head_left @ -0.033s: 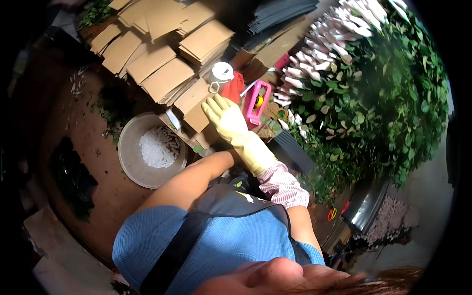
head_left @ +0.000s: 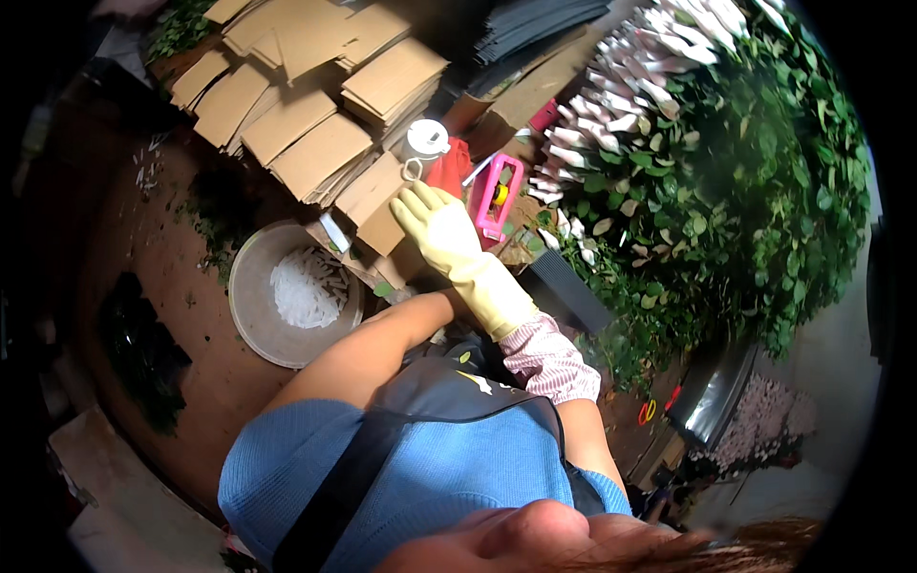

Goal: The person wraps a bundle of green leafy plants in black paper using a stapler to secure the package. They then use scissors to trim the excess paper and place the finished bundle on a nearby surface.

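Note:
My right hand (head_left: 432,225), in a pale yellow rubber glove with a pink striped sleeve cuff (head_left: 549,358), lies palm down with its fingers stretched out. Nothing shows in its grip. It is over the edge of a stack of brown cardboard sheets (head_left: 377,191). Just beyond the fingertips stands a white lidded cup (head_left: 425,140), beside a red cloth or bag (head_left: 449,170). Right of the glove is a pink tape dispenser (head_left: 500,196) with a yellow core. My bare left forearm (head_left: 406,327) passes beneath the right forearm, which hides my left hand.
A translucent bucket (head_left: 250,329) holding short white pieces stands on the left. A large heap of leafy stems (head_left: 735,201), many with white-wrapped heads, fills the right. Dark ridged sheets (head_left: 564,291) lie near the right forearm. Scissors (head_left: 648,412) with red and yellow handles lie lower right.
The surroundings have shifted slightly to the left in view. My right fingers look a little closer together; both arms are otherwise nearly still.

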The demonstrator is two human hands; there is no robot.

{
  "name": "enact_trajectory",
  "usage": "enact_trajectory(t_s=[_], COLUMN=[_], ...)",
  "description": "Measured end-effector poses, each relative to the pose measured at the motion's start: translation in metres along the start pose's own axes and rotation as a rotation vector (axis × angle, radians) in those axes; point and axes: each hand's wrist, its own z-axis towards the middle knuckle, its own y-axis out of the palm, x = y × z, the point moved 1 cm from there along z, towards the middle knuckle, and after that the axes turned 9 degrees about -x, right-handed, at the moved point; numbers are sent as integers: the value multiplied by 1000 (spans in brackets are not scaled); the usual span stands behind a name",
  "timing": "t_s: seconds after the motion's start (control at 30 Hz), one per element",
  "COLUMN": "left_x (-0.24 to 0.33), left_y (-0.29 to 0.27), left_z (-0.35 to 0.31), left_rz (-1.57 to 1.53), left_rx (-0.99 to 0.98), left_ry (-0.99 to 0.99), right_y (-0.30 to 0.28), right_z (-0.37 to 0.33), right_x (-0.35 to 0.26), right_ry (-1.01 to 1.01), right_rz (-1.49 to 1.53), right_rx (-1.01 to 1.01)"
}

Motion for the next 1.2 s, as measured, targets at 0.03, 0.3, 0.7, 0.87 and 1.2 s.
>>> enact_trajectory(t_s=[0.03, 0.3, 0.7, 0.87, 1.2], left_x=[0, 29, 76, 59, 10], left_y=[2, 59, 118, 99, 86], left_z=[0, 16, 28, 30, 99], left_rz=[-4, -622, -519, -270, -523], left_rx=[8, 400, 236, 581, 508], left_ry=[-1, 986, 2185, 2067, 2128], right_y=[-8, 13, -33, 14, 30], right_z=[5, -32, -264, -305, -274], right_x=[-3, 5, -49, -27, -19], right_ry=[24, 117, 1336, 1431, 1563], right_rz=[-7, -79, 1361, 1544, 1422], right_rx=[27, -72, -78, -133, -298])
